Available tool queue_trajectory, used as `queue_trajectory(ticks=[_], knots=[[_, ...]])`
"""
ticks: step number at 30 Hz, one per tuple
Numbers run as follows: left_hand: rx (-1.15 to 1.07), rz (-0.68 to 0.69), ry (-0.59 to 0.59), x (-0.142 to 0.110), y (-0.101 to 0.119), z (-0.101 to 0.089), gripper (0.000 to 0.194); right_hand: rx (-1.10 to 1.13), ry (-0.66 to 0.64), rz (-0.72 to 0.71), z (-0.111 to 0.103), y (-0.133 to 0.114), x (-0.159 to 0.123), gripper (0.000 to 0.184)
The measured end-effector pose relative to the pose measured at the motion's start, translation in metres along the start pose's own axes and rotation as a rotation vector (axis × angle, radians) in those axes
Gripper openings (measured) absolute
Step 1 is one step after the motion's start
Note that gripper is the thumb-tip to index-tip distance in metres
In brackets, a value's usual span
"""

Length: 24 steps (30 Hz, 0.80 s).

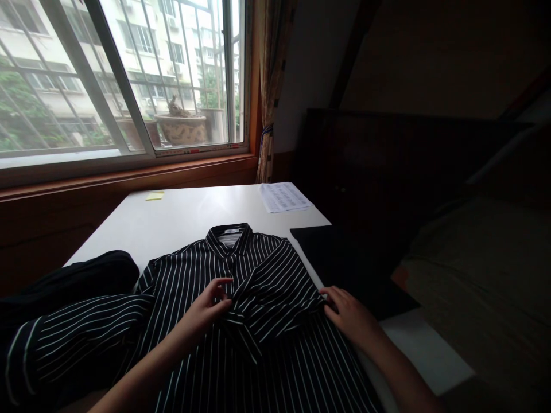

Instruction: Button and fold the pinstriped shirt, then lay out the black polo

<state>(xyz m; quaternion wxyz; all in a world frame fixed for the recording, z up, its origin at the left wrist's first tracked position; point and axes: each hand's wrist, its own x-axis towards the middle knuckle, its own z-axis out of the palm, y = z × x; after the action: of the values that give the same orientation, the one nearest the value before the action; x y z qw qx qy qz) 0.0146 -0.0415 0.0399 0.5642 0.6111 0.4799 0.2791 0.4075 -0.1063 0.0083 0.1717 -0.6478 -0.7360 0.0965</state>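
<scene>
A black shirt with white stripes (193, 287) lies front up, its collar pointing away from me. One sleeve (279, 287) is folded inward across the chest, with its cuff near the middle. The other sleeve (86, 330) stretches out to the left. My left hand (217, 299) is over the shirt front beside the folded sleeve's cuff end, thumb and forefinger curved with a gap between them. At the shirt's right side, my right hand (344, 312) has the outer edge of the folded sleeve between thumb and fingers.
The shirt rests on a white table (189, 209). Dark cloth (107, 267) is bunched at the left, and a flat dark sheet (344, 258) lies at the right. Printed papers (286, 197) and yellow sticky notes (155, 195) are near the far edge, below a barred window (172, 69).
</scene>
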Motion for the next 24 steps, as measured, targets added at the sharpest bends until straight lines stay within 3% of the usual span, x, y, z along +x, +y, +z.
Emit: queue_trajectory(ticks=[4, 7, 14, 19, 21, 24], knots=[[0.168, 0.014, -0.061, -0.004, -0.012, -0.005, 0.044, -0.076, 0.080, -0.026, 0.003, -0.003, -0.005, 0.039], [0.407, 0.134, -0.087, -0.009, -0.018, -0.005, 0.044, -0.120, 0.068, -0.064, -0.001, -0.005, -0.006, 0.045], [0.898, 0.450, 0.079, -0.014, -0.015, 0.005, 0.046, -0.152, -0.006, -0.145, -0.021, -0.011, 0.000, 0.047], [1.128, 0.710, -0.082, -0.010, -0.012, 0.025, 0.055, -0.144, 0.125, -0.198, -0.015, -0.023, 0.035, 0.043], [1.171, 0.743, -0.155, -0.009, -0.015, 0.034, 0.059, -0.176, 0.142, -0.194, -0.002, -0.030, 0.058, 0.050], [1.193, 0.734, -0.210, -0.007, -0.021, 0.041, 0.067, -0.231, 0.057, -0.151, 0.026, -0.038, 0.094, 0.070]])
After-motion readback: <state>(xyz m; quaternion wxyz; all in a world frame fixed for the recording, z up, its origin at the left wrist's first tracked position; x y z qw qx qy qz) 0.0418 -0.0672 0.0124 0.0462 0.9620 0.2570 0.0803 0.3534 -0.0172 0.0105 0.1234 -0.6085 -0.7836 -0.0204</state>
